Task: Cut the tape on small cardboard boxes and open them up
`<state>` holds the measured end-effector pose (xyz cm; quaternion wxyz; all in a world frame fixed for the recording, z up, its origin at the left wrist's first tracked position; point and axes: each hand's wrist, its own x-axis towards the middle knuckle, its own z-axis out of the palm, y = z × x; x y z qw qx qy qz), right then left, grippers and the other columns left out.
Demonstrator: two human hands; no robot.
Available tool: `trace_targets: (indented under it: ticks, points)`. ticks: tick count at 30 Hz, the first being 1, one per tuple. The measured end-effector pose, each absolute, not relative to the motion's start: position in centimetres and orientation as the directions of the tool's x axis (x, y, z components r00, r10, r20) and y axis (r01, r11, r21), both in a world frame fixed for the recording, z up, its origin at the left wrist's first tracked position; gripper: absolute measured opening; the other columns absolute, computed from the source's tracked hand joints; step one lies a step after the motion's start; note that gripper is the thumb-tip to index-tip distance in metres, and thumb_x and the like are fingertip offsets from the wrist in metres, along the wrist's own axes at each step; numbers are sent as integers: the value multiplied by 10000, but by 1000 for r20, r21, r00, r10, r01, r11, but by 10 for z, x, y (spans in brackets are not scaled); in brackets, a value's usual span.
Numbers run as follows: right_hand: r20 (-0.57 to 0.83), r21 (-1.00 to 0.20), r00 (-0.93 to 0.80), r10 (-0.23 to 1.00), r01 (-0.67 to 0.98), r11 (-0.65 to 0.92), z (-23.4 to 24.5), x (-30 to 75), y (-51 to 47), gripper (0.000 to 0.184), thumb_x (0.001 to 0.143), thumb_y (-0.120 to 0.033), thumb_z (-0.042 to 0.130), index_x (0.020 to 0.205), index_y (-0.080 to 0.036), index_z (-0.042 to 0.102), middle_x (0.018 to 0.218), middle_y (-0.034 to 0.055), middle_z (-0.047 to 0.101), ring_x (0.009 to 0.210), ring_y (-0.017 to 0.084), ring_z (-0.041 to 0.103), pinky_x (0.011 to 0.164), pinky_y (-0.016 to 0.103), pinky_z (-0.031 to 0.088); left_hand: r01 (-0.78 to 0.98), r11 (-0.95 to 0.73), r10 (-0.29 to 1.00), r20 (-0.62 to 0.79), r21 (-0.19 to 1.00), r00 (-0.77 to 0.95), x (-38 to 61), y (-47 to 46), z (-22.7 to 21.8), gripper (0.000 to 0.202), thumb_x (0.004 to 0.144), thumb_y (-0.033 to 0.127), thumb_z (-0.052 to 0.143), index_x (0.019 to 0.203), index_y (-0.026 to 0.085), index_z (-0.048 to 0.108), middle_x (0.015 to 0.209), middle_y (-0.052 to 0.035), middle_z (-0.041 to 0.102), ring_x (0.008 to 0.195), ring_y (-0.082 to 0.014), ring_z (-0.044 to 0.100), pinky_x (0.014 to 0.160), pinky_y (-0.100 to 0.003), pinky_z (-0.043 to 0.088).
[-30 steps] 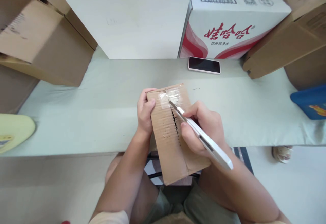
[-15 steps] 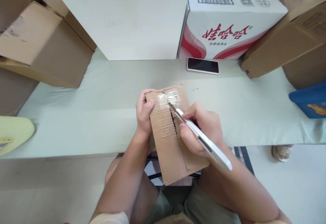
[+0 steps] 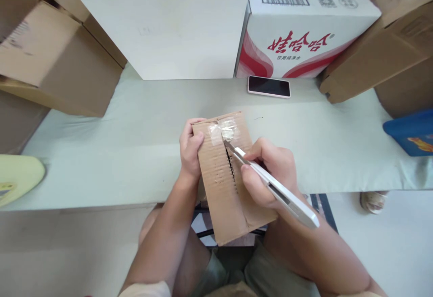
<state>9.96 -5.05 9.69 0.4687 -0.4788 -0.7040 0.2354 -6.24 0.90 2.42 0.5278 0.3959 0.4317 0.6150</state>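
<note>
A small brown cardboard box (image 3: 223, 198) rests tilted against the near edge of the pale green table (image 3: 135, 153), over my lap. My left hand (image 3: 190, 149) is closed on the box's upper left edge. My right hand (image 3: 269, 171) grips a white utility knife (image 3: 275, 186). Its blade tip sits in the taped centre seam, just below a patch of clear tape (image 3: 225, 130). The seam below the blade is split open and dark.
A phone (image 3: 269, 86) lies face up behind the box. A plain white carton (image 3: 169, 31) and a red-and-white printed carton (image 3: 301, 31) line the back. Brown boxes (image 3: 50, 53) stand left and right (image 3: 375, 49). A blue object (image 3: 411, 132) sits far right.
The knife has shifted slightly toward me and down along the seam, its handle swinging further right. My left hand has kept its hold on the box.
</note>
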Motion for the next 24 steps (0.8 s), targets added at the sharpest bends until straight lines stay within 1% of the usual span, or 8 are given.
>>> trace_targets:
  ticks: [6, 10, 16, 24]
  points:
    - [427, -792, -85, 900, 446, 417, 97, 99, -51, 206, 706, -134, 564, 740, -250, 396, 501, -118, 375, 405, 52, 284, 418, 203, 249, -307, -71, 990, 29, 949, -141, -62, 10, 23, 352, 728, 536, 748, 891, 231, 687, 769, -21, 650, 668, -180, 544, 644, -320, 464]
    - [427, -797, -85, 900, 436, 419, 96, 100, -51, 181, 713, -153, 562, 740, -249, 411, 499, -120, 382, 399, 52, 290, 415, 201, 259, -302, -68, 990, 26, 951, -140, -63, 10, 22, 379, 716, 553, 750, 897, 228, 678, 793, -27, 657, 686, -184, 558, 653, -321, 462]
    - [326, -854, -45, 944, 415, 315, 95, 101, -52, 170, 720, -201, 565, 746, -258, 408, 488, -115, 400, 401, 68, 300, 422, 222, 265, -295, -80, 989, 40, 952, -141, -64, 10, 21, 379, 728, 564, 753, 904, 234, 689, 813, -32, 665, 705, -195, 572, 663, -328, 468]
    - [342, -855, -50, 938, 398, 333, 96, 101, -52, 171, 721, -185, 567, 750, -257, 414, 499, -119, 408, 405, 64, 310, 433, 220, 269, -304, -76, 988, 30, 950, -153, -63, 10, 21, 386, 701, 566, 772, 885, 235, 698, 806, -35, 672, 700, -196, 568, 656, -328, 468]
